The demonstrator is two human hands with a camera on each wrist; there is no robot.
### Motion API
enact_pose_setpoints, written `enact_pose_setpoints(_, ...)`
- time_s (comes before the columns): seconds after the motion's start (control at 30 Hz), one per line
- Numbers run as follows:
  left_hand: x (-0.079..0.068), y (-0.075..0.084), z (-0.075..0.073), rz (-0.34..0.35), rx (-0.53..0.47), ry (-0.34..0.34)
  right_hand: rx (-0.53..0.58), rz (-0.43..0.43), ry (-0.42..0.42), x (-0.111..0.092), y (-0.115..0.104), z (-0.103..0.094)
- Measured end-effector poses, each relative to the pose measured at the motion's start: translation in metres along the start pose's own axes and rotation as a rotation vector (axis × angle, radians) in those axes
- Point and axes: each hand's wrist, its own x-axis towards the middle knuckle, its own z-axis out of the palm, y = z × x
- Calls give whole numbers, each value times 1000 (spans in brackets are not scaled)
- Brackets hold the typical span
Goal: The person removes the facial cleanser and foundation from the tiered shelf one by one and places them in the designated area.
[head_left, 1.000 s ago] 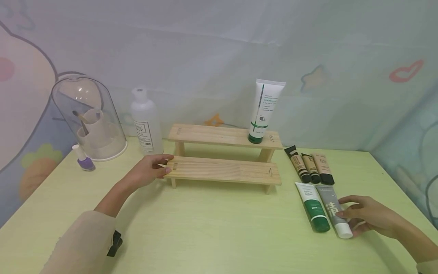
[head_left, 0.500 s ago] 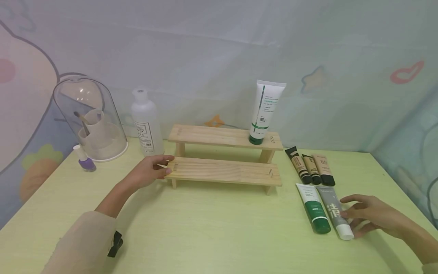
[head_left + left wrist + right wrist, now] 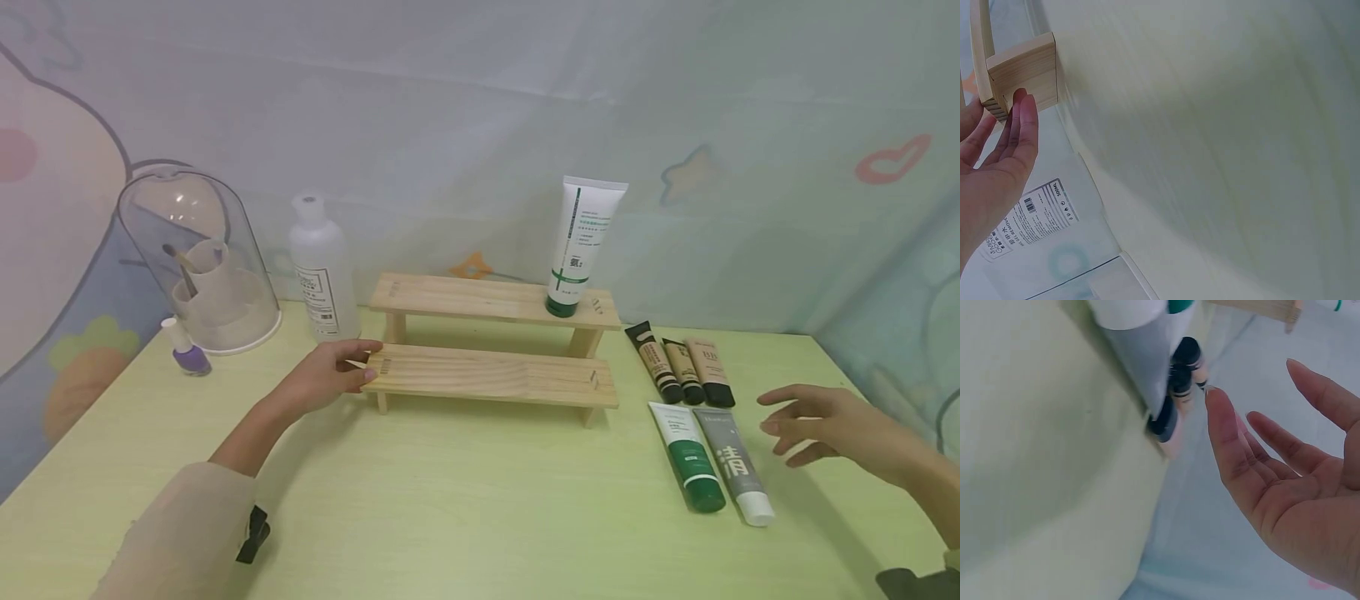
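Note:
My left hand [image 3: 326, 379] holds the left end of the lower step of a two-step wooden display stand [image 3: 487, 372], thumb on one side of the board and fingers beneath, as the left wrist view shows. To the right, my right hand [image 3: 843, 429] is held above the table with loosely bent fingers and nothing in them. A grey tube [image 3: 731, 462] with a white cap lies just left of it, beside a white and green tube [image 3: 688, 458]. On the upper step a white tube [image 3: 585, 242] stands upright on its green cap.
Three small tubes [image 3: 681, 367] lie behind the larger pair. At the left stand a clear bottle [image 3: 324, 275], a purple nail polish bottle [image 3: 187, 348] and a clear domed case [image 3: 255, 308] with a brush inside. A printed cloth [image 3: 465, 125] hangs behind the table.
My right hand has left the grey tube, moving up and to the right. That tube stays lying on the table. The left hand keeps its hold on the stand.

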Motion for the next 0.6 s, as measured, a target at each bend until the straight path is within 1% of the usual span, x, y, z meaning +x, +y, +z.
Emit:
enact_pose_setpoints(0.17, 0, 0, 0, 1, 4, 2, -30, -80, 25, 5, -10, -5)
enact_pose_setpoints(0.33, 0, 0, 0, 2, 19, 7, -30, -146, -5, 14, -17, -5)
enact_pose_setpoints(0.5, 0, 0, 0, 0, 20, 7, -59, -162, -14, 24, -28, 1)
enact_pose_setpoints(0.6, 0, 0, 0, 1, 19, 7, -73, -163, 1, 30, -36, 7)
